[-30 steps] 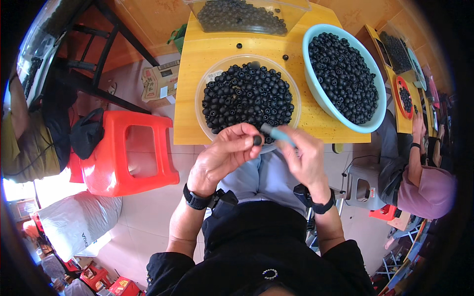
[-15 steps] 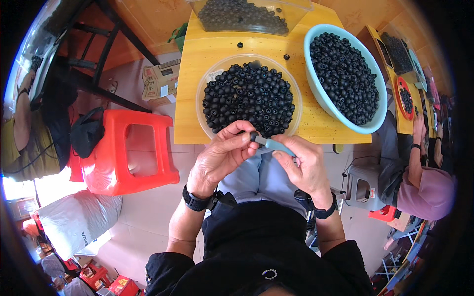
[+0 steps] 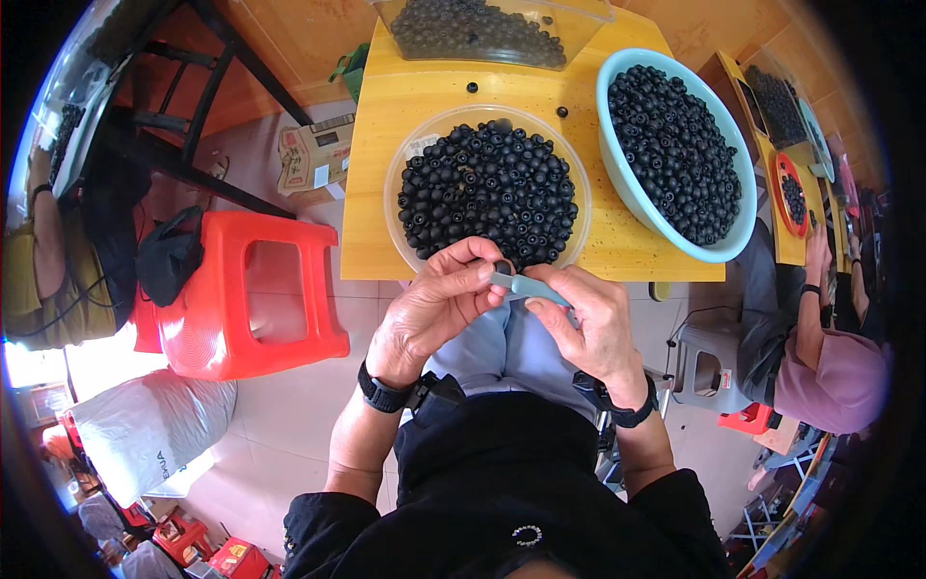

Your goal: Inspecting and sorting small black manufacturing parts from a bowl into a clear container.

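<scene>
Above my lap, at the table's near edge, my left hand (image 3: 424,304) pinches a small black round piece (image 3: 503,266) between thumb and fingertips. My right hand (image 3: 600,323) is closed round the light blue handle of a small knife (image 3: 540,289). Its short grey blade lies against the black piece. Just beyond my hands stands a shallow clear round tub (image 3: 393,198), heaped with similar black pieces, some showing a hole. Right of it, a light blue basin (image 3: 611,154) is filled with more of them.
A clear box (image 3: 579,34) of black pieces stands at the back of the yellow table (image 3: 371,145). Two loose pieces lie nearby. A red stool (image 3: 207,328) is at my left, a grey stool (image 3: 699,372) at right. Co-workers sit on both sides.
The knife blade has turned and now shows broader against the black piece. My hands have barely shifted and keep their grips.
</scene>
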The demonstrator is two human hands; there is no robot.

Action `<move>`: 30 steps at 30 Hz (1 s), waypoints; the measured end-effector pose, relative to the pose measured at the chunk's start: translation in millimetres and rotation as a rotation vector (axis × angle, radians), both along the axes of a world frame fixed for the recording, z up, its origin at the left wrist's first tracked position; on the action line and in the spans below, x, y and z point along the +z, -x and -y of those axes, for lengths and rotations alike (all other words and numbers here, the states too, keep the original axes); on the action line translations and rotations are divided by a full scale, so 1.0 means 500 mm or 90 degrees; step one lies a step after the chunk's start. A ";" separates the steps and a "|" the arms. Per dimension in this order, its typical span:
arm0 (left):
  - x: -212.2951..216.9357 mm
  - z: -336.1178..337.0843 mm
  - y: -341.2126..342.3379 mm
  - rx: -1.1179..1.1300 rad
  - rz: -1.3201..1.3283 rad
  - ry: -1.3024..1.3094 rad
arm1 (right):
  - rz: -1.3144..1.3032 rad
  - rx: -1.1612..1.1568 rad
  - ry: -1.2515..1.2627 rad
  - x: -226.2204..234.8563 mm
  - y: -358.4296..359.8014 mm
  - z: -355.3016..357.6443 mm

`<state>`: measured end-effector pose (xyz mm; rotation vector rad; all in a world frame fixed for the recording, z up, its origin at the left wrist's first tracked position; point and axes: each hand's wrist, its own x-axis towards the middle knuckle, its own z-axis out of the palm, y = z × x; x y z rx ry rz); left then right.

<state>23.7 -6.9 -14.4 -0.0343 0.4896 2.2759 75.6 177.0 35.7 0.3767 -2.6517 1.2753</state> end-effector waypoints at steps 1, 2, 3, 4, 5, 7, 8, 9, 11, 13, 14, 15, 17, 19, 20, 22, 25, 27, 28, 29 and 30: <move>0.001 0.000 0.000 0.000 0.001 0.005 | -0.001 0.002 -0.002 -0.001 0.000 -0.001; 0.002 0.001 0.000 0.000 0.002 0.010 | -0.003 0.003 -0.005 -0.002 0.001 -0.001; 0.000 0.001 0.000 0.000 0.003 0.011 | -0.003 0.004 -0.005 -0.002 0.001 -0.001; -0.002 0.001 0.000 0.002 0.002 0.010 | 0.002 0.006 -0.002 -0.001 0.002 0.000; -0.003 0.002 0.000 0.004 0.002 0.010 | 0.007 0.008 0.001 -0.001 0.003 0.000; -0.002 0.002 0.001 -0.014 -0.009 -0.003 | -0.005 -0.020 0.004 -0.011 0.005 -0.005; -0.001 0.002 0.001 -0.031 -0.022 -0.016 | -0.017 -0.048 0.007 -0.016 0.006 -0.009; 0.001 0.002 0.000 -0.034 -0.022 -0.018 | -0.017 -0.050 0.006 -0.018 0.007 -0.015; 0.014 0.000 -0.002 -0.046 -0.031 0.011 | -0.014 -0.077 0.029 -0.018 0.007 -0.027; 0.026 -0.006 -0.002 -0.045 -0.044 0.067 | 0.017 -0.058 0.051 0.010 0.004 -0.022; 0.033 -0.008 -0.004 -0.040 -0.057 0.126 | 0.048 -0.034 0.076 0.021 0.002 -0.015; 0.040 -0.014 -0.005 -0.046 -0.079 0.130 | 0.050 -0.017 0.092 0.028 0.000 -0.014; 0.041 -0.022 -0.009 -0.059 -0.100 0.127 | 0.037 0.022 0.101 0.033 0.001 -0.005; 0.037 -0.019 -0.009 -0.071 -0.109 0.148 | 0.012 0.059 0.128 0.019 0.001 -0.003; 0.035 -0.023 -0.010 -0.084 -0.116 0.138 | 0.007 0.046 0.119 0.020 0.000 -0.007; 0.036 -0.025 -0.015 -0.072 -0.098 0.168 | 0.070 0.070 0.150 0.024 -0.002 -0.012; 0.052 -0.033 -0.021 -0.039 -0.147 0.254 | 0.069 0.001 0.131 0.024 -0.001 -0.051; 0.053 -0.031 -0.027 -0.007 -0.181 0.333 | 0.062 -0.136 0.079 0.036 0.012 -0.101; 0.053 -0.028 -0.032 0.045 -0.243 0.412 | 0.056 -0.213 0.017 0.047 0.027 -0.136; 0.051 -0.025 -0.036 0.098 -0.304 0.493 | -0.040 -0.252 0.074 0.046 0.049 -0.167; 0.046 -0.022 -0.040 0.103 -0.300 0.497 | 0.047 -0.332 0.140 0.042 0.064 -0.223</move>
